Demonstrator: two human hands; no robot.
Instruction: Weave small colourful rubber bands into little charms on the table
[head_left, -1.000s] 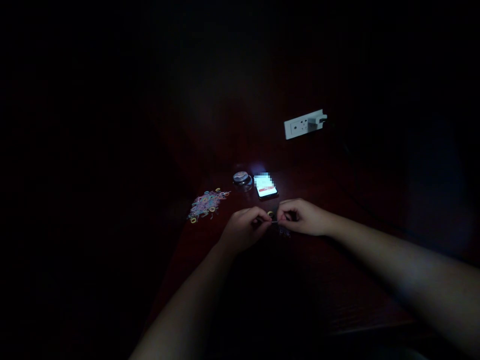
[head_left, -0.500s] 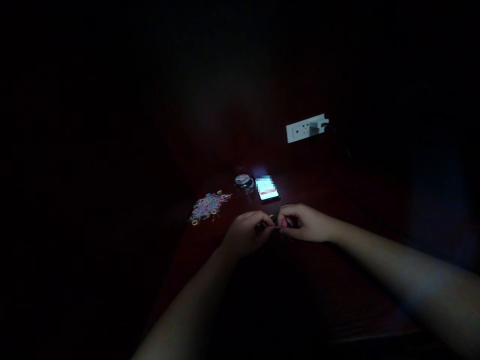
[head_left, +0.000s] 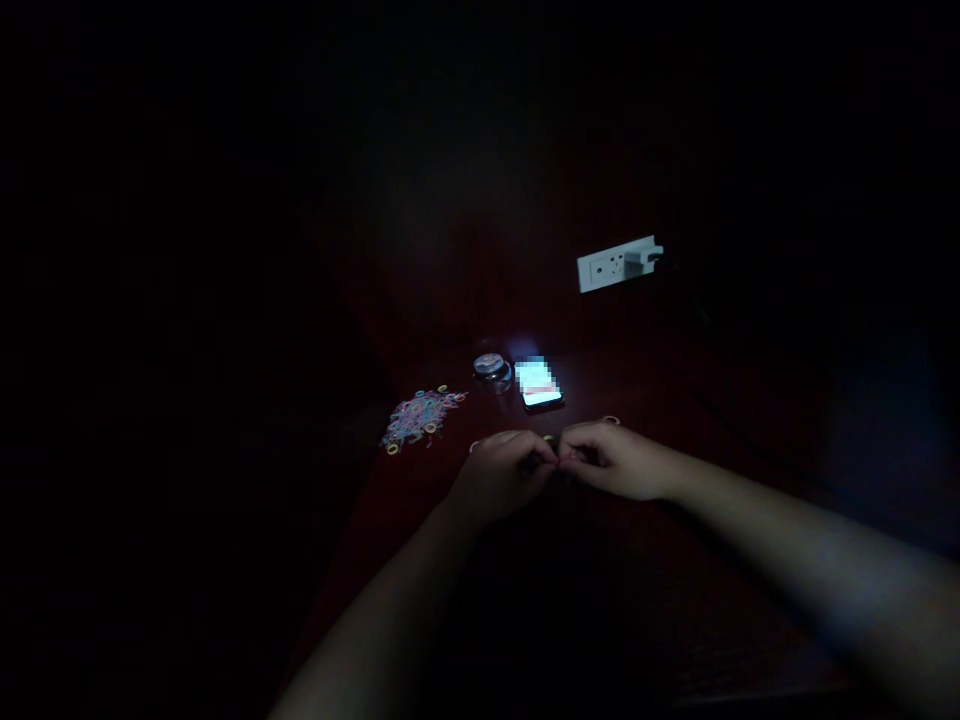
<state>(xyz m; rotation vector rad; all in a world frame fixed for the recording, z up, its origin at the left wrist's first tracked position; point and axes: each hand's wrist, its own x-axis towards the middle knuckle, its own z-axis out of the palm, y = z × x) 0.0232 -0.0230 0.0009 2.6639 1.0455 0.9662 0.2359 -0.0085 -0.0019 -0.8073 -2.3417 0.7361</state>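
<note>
Over the dark reddish table, my left hand [head_left: 504, 474] and my right hand [head_left: 615, 460] meet with their fingertips pinched together. A small elastic band is between them, mostly hidden by the fingers. Just beyond the fingertips a yellow band [head_left: 549, 440] shows in part. A pale band [head_left: 474, 447] peeks out beside my left hand, and another pale band [head_left: 611, 420] lies behind my right wrist. Further left is a loose pile of small coloured elastic bands [head_left: 420, 416], pink, blue, white and yellow.
A lit phone [head_left: 538, 384] lies beyond my hands, its screen partly blurred. Left of it stands a small round clear container [head_left: 492, 374] with a patterned top. On the wall behind is a white power socket [head_left: 616, 265] with a plug in it. Much of the surroundings is dark.
My fingertips have come together, and the thin strand seen between them before is now hidden. Pale bands beside both hands have come into sight. The whole view has shifted slightly.
</note>
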